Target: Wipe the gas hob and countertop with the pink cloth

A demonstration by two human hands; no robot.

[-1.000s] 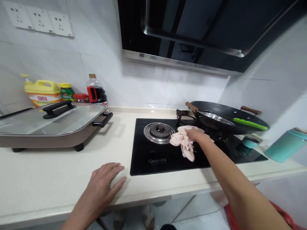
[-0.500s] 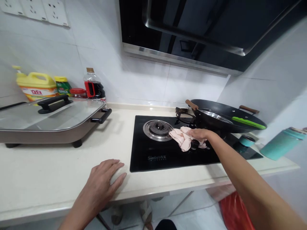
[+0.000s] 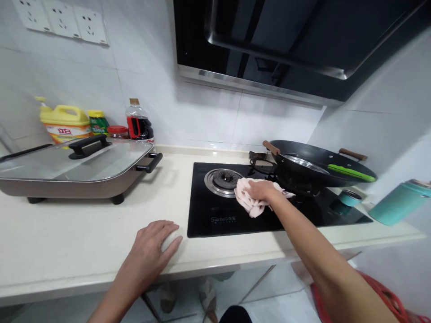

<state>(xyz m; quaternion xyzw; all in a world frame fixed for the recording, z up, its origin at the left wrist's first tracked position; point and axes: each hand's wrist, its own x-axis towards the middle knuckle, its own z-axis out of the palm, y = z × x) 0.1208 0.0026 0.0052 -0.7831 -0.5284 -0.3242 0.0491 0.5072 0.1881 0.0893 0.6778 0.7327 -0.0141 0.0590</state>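
Observation:
My right hand (image 3: 261,190) presses a pale pink cloth (image 3: 247,202) against the black glass gas stove (image 3: 208,224), its fingers partly sunk in the folds. The cloth lies just right of the bare left burner (image 3: 225,179), touching its metal ring, and covers part of the stove's middle. On the cream counter (image 3: 84,242), left of the stove's front corner, my left hand (image 3: 153,244) rests palm down with thumb and fingers apart, holding nothing.
A black wok (image 3: 316,177) with wooden handles and a green-handled utensil (image 3: 350,172) sits over the right burner. Right of it stand a teal cup lid (image 3: 349,198) and tilted-looking teal bottle (image 3: 399,202). A lidded electric pan (image 3: 84,188) occupies the left, with bottles behind. A range hood (image 3: 262,45) hangs above.
My right hand has slid left and slightly nearer with the cloth, which is now more bunched beside the left burner. My left hand stays on the counter. The view has shifted slightly.

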